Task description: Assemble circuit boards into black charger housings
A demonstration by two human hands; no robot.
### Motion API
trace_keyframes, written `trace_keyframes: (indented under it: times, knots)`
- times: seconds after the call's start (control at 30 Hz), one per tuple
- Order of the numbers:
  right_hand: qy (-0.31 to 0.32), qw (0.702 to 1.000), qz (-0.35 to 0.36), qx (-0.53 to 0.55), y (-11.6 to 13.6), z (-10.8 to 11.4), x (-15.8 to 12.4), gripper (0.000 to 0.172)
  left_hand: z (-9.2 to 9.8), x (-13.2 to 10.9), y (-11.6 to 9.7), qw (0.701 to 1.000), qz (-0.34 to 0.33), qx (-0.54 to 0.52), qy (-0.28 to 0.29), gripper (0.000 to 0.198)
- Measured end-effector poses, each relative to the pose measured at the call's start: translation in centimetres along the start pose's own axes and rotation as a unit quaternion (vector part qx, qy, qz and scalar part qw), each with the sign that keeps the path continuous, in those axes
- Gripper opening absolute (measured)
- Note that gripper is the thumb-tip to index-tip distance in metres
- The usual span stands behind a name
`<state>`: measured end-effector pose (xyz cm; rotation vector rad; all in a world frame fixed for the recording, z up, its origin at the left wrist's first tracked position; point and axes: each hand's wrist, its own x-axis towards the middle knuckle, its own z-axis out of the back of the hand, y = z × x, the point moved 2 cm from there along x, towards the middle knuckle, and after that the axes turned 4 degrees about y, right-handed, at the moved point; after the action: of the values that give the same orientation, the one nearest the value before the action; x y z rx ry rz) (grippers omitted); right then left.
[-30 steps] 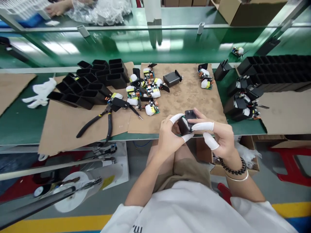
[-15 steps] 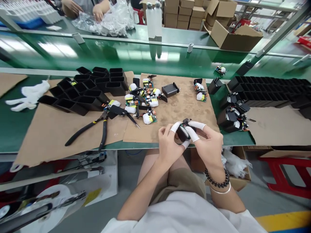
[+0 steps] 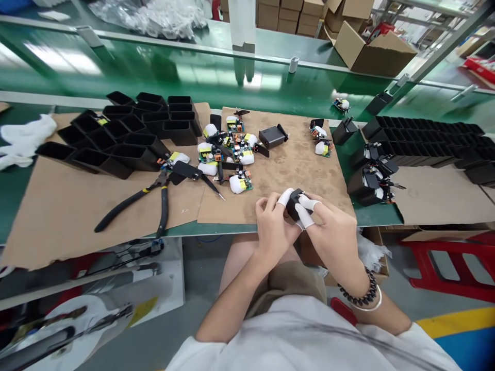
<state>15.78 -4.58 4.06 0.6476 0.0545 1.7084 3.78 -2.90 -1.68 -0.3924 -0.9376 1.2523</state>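
A small black housing is held between both hands just over the front edge of the bench. My left hand grips its left side, with white covers on the fingertips. The fingers of my right hand, also in white tip covers, press on its top and right side. Behind them, a black case lies on the cardboard. Several circuit boards with white and yellow parts lie in a cluster to the left. Two similar boards rest near the cardboard's right edge.
Pliers and a screwdriver-like tool lie at the left. Open black cases stand behind them. More cases stand in rows at the right. White gloves lie far left. A red stool stands below right.
The circuit parts that showed at the top of the held housing are now mostly covered by black. My right fingers have closed in on its top. The whole view has shifted slightly.
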Motion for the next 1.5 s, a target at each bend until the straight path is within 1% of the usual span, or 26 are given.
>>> trace_keyframes:
  times: [0.07,0.13,0.17,0.23,0.3,0.33,0.4,0.47,0.57,0.6,0.7,0.77,0.83,0.9,1.0,1.07,1.13,1.2,1.27,1.33,1.4,1.5]
  knots:
    - [0.013,0.999,-0.026,0.046,-0.4,-0.5,0.2,0.014,0.1,-0.2,0.2,1.0,-0.01,0.008,-0.001,0.051]
    - [0.02,0.995,-0.03,0.095,-0.8,-0.8,0.3,0.012,0.6,-0.7,0.6,1.0,-0.019,0.008,0.006,0.051]
    - [0.013,0.993,-0.02,0.116,-0.9,-0.8,0.3,0.01,1.0,-1.0,0.9,1.0,-0.024,0.004,0.01,0.053]
    - [-0.036,0.99,0.002,0.138,-1.1,-0.5,0.3,0.009,2.2,-1.8,1.6,1.0,-0.024,-0.002,0.008,0.057]
    - [-0.087,0.986,0.009,0.143,-1.2,-0.4,0.2,0.011,3.5,-2.6,2.4,1.0,-0.009,-0.007,-0.011,0.057]
    - [-0.096,0.985,0.009,0.142,-1.2,-0.5,0.2,0.011,4.1,-3.0,2.7,1.0,0.0,-0.011,-0.029,0.056]
    - [-0.073,0.987,0.005,0.142,-1.3,-0.9,0.1,0.01,4.9,-3.4,3.3,0.997,0.014,-0.02,-0.068,0.051]
    - [-0.065,0.987,0.002,0.144,-1.5,-1.3,0.0,0.011,5.3,-3.6,3.6,0.994,0.014,-0.026,-0.104,0.046]
    - [-0.105,0.985,-0.006,0.135,-2.0,-1.9,-0.4,0.016,5.1,-3.4,3.8,0.992,0.012,-0.021,-0.12,0.043]
    - [-0.1,0.987,-0.004,0.129,-2.2,-2.1,-0.5,0.015,5.0,-3.3,3.8,0.993,0.013,-0.019,-0.117,0.042]
    - [-0.029,0.992,0.0,0.122,-2.6,-3.0,-0.4,0.016,4.6,-3.0,3.6,0.997,0.01,-0.003,-0.079,0.043]
    - [0.004,0.991,0.0,0.137,-2.7,-3.1,-0.2,0.018,4.1,-2.8,3.1,0.999,0.007,0.009,-0.046,0.048]
    - [0.005,0.986,0.003,0.166,-2.9,-2.8,0.0,0.017,3.3,-2.4,2.5,1.0,-0.002,0.008,-0.011,0.059]
    - [-0.006,0.98,0.006,0.199,-2.9,-2.5,0.0,0.015,2.1,-2.0,1.8,0.999,-0.02,-0.018,0.017,0.07]
    - [-0.02,0.971,0.008,0.237,-3.1,-2.5,-0.3,0.016,0.6,-1.4,1.1,0.995,-0.064,-0.071,0.028,0.074]
    - [-0.014,0.966,-0.009,0.258,-3.3,-2.7,-0.7,0.023,0.3,-1.1,1.0,0.992,-0.079,-0.097,0.03,0.072]
    - [0.001,0.958,-0.044,0.284,-3.6,-3.0,-1.0,0.038,0.8,-0.7,1.2,0.985,-0.069,-0.145,0.06,0.072]
    - [0.021,0.948,-0.073,0.31,-3.9,-3.3,-1.2,0.051,1.7,-0.1,1.5,0.965,-0.038,-0.233,0.111,0.068]
    - [0.042,0.94,-0.083,0.327,-4.1,-3.5,-1.2,0.055,2.5,0.6,1.8,0.941,0.003,-0.309,0.14,0.056]
    - [0.05,0.936,-0.079,0.341,-4.3,-3.6,-1.2,0.054,2.9,1.5,1.8,0.933,0.038,-0.336,0.126,0.037]
    - [0.052,0.926,-0.08,0.365,-4.5,-3.9,-1.1,0.054,2.8,2.2,1.6,0.934,0.053,-0.339,0.097,0.023]
    - [0.069,0.902,-0.094,0.416,-4.8,-4.4,-1.1,0.055,2.1,2.5,1.3,0.925,0.06,-0.369,0.069,0.018]
